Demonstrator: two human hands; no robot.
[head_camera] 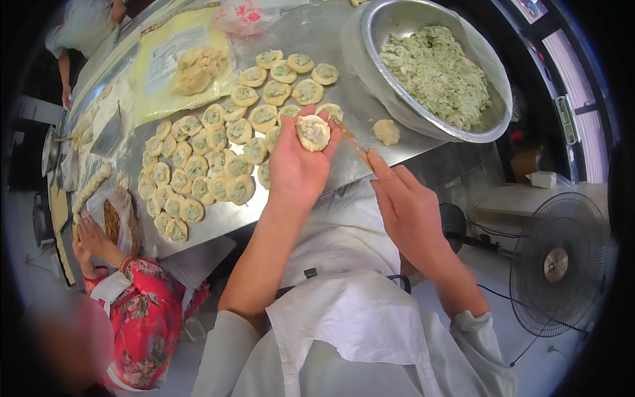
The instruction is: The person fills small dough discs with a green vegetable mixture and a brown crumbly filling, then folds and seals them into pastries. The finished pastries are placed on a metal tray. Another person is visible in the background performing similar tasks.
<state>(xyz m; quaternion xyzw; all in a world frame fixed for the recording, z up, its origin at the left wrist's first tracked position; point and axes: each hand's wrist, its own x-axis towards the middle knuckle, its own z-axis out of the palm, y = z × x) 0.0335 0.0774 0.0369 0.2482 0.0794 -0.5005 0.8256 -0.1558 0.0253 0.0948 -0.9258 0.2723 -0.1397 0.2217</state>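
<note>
My left hand (299, 171) is palm up and holds a small filled dough round (313, 133) on its fingers, with pale filling on top. My right hand (409, 213) grips the handle of a thin wooden spatula (354, 144). The spatula's tip is just right of the filled round; whether they touch I cannot tell. Beneath and left of my left hand, many filled dough rounds (239, 131) cover the steel table (342, 168). A flat plain dough disc (386, 132) lies near the table edge. Behind it, a large steel bowl (384, 82) contains green, chopped-looking filling (436, 74).
A dough lump (198, 69) rests on a yellow bag (149, 99). At left, a co-worker's hands (94, 238) touch a dough rope (92, 188) beside a bag of brown filling (119, 216). Another person (84, 30) stands across the table. A standing fan (555, 265) is at right.
</note>
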